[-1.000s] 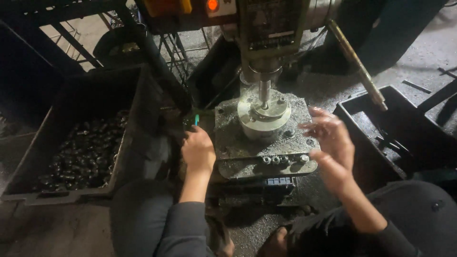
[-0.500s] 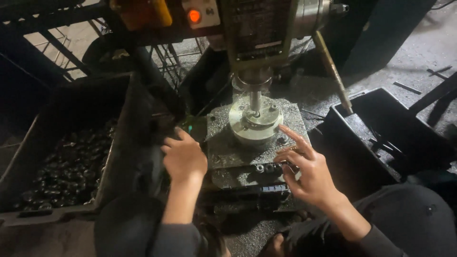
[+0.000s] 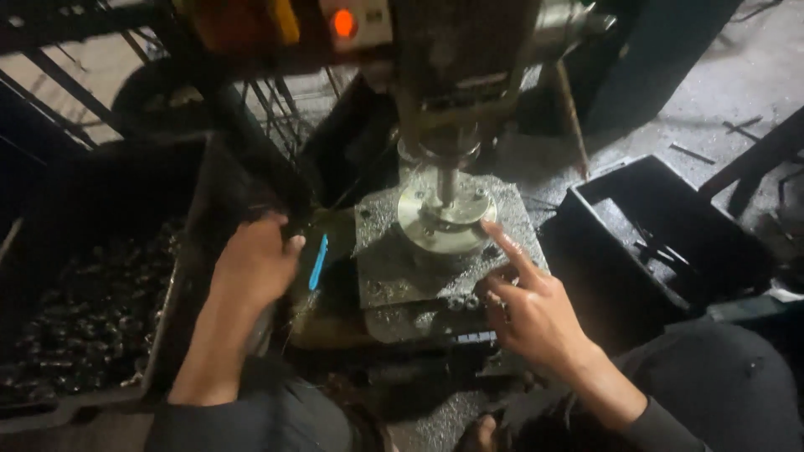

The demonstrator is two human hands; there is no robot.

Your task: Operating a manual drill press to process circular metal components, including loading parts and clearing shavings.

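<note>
A drill press [image 3: 452, 75] stands over a grey metal table [image 3: 394, 268], with a round metal disc fixture [image 3: 444, 219] under its spindle. My right hand [image 3: 532, 305] hovers at the table's right front edge, fingers spread, the index finger pointing at the disc's rim. My left hand [image 3: 255, 259] rests left of the table, curled over the dark bin's edge beside a small blue strip [image 3: 318, 261]. Whether it holds anything is hidden. A row of small metal pieces [image 3: 461, 301] lies along the table's front edge.
A large dark bin [image 3: 84, 318] with several small dark metal parts sits at the left. A black crate [image 3: 670, 243] stands at the right. A lit orange button [image 3: 342, 23] is on the machine head. A feed lever [image 3: 569, 109] slants down on the right.
My left hand has slid left off the table toward the bin. My right hand has dropped to the table's front right and points at the disc. The view has come nearer.
</note>
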